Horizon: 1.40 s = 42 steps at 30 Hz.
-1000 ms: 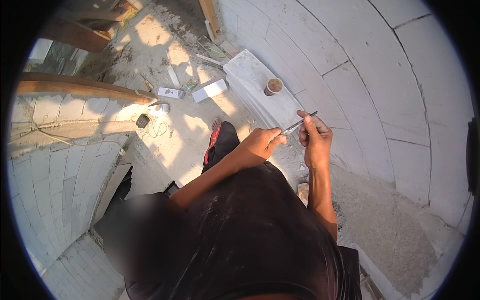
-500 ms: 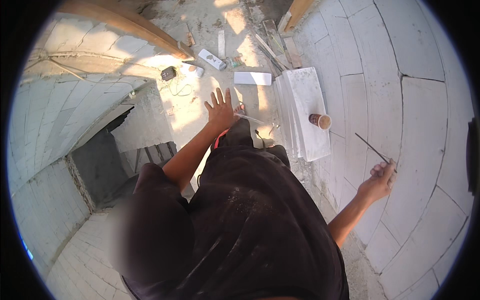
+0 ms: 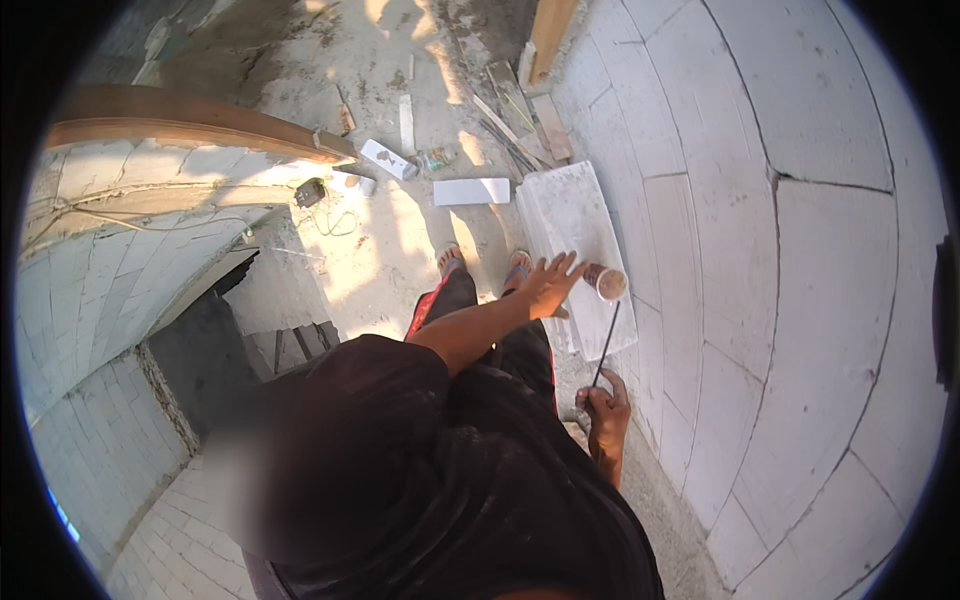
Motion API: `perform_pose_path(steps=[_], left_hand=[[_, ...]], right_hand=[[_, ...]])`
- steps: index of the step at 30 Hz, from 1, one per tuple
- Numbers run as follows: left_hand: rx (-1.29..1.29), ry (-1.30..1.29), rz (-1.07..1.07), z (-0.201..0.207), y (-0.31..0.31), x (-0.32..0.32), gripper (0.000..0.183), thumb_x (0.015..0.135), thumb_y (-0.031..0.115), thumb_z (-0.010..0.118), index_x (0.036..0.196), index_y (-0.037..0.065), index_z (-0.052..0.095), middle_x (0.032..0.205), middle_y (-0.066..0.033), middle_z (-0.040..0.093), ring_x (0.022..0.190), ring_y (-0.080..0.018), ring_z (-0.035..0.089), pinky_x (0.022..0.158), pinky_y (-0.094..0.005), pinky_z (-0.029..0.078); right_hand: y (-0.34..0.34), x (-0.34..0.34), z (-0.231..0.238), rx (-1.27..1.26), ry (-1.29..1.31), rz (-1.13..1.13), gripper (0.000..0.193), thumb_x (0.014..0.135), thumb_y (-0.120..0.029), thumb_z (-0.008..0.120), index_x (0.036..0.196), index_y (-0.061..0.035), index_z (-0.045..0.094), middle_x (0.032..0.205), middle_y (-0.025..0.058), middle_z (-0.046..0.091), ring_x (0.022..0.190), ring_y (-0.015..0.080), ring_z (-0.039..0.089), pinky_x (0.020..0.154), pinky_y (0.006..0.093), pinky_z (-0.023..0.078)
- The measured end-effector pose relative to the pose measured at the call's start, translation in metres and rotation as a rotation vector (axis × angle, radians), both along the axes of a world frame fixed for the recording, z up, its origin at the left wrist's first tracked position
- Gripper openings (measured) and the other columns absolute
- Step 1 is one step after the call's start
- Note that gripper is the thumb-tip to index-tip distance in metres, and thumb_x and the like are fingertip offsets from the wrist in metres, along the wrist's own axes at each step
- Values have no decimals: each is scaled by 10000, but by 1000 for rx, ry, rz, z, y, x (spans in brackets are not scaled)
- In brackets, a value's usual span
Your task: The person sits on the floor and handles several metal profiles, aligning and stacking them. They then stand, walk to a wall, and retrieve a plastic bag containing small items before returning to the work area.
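My left hand (image 3: 549,287) stretches across my body with fingers spread. Its fingertips lie right beside a brown cup (image 3: 596,275) with a pale rim; whether they touch it I cannot tell. The cup stands on a stack of white slabs (image 3: 575,205) against the right wall. In my right hand (image 3: 608,408) is a thin dark rod (image 3: 607,345), gripped at its lower end. The rod's far tip reaches up to the rim of the cup; whether it dips inside is unclear.
The white block wall (image 3: 680,260) rises close on my right. Ahead on the floor lie a white block (image 3: 471,192), another white block (image 3: 388,159), wood strips (image 3: 520,140) and a dark device with a cord (image 3: 309,192). A dark opening (image 3: 205,350) is at left.
My left hand has swung right, from over the floor to beside the cup. My right hand has come away from the wall, bringing the rod to the cup. The view has shifted.
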<state>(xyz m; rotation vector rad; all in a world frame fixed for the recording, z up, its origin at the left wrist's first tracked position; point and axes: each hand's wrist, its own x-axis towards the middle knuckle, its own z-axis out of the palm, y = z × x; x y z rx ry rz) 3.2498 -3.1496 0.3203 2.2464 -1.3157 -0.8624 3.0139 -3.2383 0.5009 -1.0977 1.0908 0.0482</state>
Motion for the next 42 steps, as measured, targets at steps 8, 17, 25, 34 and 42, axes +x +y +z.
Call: perform_pose_path(steps=[8,17,25,34,42], left_hand=[[-33,-242,-171,-72,-124,-33,1098,703,337,918,1613,141,336,1528,-201,429,1341,-377,496,1039,-595,440],[-122,51,13,-92,-130,-28,840,704,173,866,1448,113,481,1323,-106,561,1217,-319,584,961,-459,504],[-292,136,326,38,-34,-7,930,666,146,891,1475,54,443,1427,-149,531,1344,-337,524,1074,-462,479],[-660,169,851,222,63,28,1181,670,226,1002,1580,15,279,1332,-165,649,1224,-281,671,1069,-416,530],[-791,-152,1128,254,106,59,1226,651,221,994,1608,4,259,1298,-154,642,1174,-288,682,1033,-401,545]], right_hand=[[-48,-89,-23,-927,-116,891,262,951,-209,687,1170,-88,765,1032,101,759,884,299,697,855,411,560],[-89,-76,-26,-563,167,368,152,871,-105,736,1003,-31,751,799,93,673,766,205,628,736,362,535],[-97,28,12,-497,-42,320,228,1015,-92,593,1138,83,671,854,124,699,727,173,679,654,302,570],[-69,222,145,-856,-743,725,137,916,-80,810,928,-17,689,768,91,702,655,135,663,597,294,513],[1,293,224,-901,-1135,662,144,909,-65,812,897,-9,679,758,83,708,608,154,652,572,291,504]])
